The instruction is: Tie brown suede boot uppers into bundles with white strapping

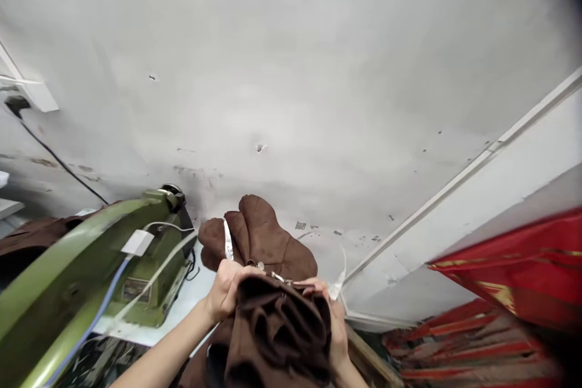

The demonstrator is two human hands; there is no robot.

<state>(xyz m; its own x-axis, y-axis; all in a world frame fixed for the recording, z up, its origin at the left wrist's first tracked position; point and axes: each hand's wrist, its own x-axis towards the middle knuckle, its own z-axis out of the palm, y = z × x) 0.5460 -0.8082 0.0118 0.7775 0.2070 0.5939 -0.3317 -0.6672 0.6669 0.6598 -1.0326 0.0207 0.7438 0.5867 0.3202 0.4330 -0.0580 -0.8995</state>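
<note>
Scuffed pale wall [318, 73], apparently plaster.

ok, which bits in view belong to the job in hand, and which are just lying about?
In use:
- brown cloth, gripped by the left hand and right hand
- brown padded piece just beyond, probably

Apparently just there:
- green machine, untouched
- black cable
- red sheet
- dark brown material, far left

Two hands [228, 288] [335, 322], one green machine [86, 254], one black plug [17, 104]
</note>
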